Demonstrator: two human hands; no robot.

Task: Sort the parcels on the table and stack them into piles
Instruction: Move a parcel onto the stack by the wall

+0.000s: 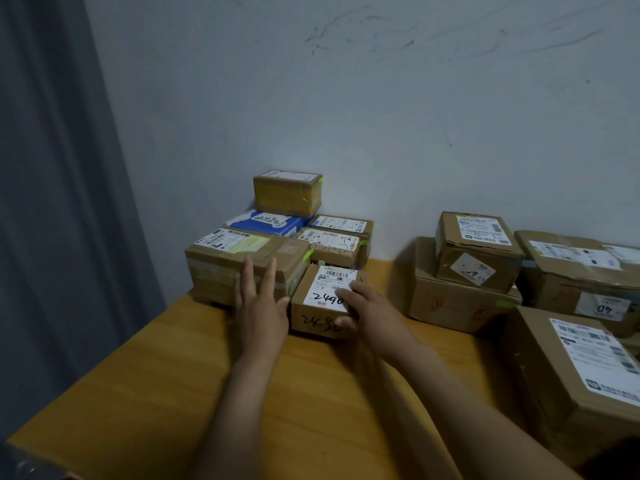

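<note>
Right hand (372,308) gripping parcel (323,292), label up — lying flat

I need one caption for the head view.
Right hand grips small parcel; open left hand at larger box beside it.

I read "2490" on the small box (320,308) under my right hand (369,311), "40" on a carton (554,289) well to its right.

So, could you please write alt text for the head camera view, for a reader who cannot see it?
A person's right hand grips a small cardboard parcel on a wooden table, while the left hand lies flat against a larger box beside it. More parcels stand stacked at right.
</note>
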